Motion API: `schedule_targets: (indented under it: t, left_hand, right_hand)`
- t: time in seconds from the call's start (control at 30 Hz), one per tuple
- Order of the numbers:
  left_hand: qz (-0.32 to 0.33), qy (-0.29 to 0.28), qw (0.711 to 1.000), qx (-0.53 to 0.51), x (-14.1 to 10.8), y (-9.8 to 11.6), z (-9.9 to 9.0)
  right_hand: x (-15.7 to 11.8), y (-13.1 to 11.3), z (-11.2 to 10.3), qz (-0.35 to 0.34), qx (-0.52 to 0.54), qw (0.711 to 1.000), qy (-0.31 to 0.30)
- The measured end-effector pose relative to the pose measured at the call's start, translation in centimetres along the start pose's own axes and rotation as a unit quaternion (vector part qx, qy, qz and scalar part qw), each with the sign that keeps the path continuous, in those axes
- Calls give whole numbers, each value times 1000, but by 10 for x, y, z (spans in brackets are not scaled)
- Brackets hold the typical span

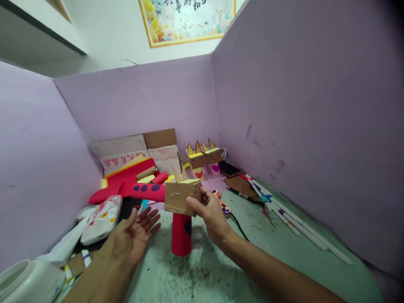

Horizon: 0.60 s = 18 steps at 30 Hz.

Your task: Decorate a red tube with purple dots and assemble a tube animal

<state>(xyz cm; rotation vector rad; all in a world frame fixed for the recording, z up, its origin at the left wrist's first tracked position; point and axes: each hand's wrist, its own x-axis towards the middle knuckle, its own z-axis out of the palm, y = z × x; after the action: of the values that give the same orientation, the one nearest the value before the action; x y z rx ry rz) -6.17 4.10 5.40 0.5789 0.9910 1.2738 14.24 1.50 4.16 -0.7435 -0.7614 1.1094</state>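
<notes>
My right hand [212, 212] grips the right end of a small brown cardboard box [180, 197], its thumb on the near face. Pointed paper ears [177, 174] stick up behind the box's top edge. Directly below is an upright red paper tube [181, 240] with a dark spot, its top hidden by the box; whether the two are joined I cannot tell. A red paper strip with purple dots [147, 191] runs behind the box to the left. My left hand [140, 229] is palm up with fingers spread, holding nothing, left of the tube.
Behind stand two boxes with pointed ears [204, 157] and a flattened carton [132, 151]. A tissue pack [102, 219] and a white jar [30, 280] are at left. Long white sticks [303, 229] and a dark phone-like slab [229, 169] lie right. Purple panels [303, 118] enclose the green table [221, 269].
</notes>
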Motion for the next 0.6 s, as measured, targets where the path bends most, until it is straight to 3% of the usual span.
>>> schedule_targets:
  t: [0.17, 0.27, 0.47, 0.6]
  left_hand:
    - [45, -184, 978, 90, -9, -21, 5]
    - [32, -243, 963, 109, -12, -29, 5]
    - [10, -209, 975, 73, -11, -37, 2]
    - [5, -191, 981, 21, -11, -41, 3]
  right_hand:
    - [-6, 3, 5, 13, 4, 1000, -5]
    - [-12, 8, 9, 29, -2, 999, -12]
    - [-15, 23, 10, 32, 1, 999, -17]
    - [-15, 21, 9, 33, 10, 998, -56]
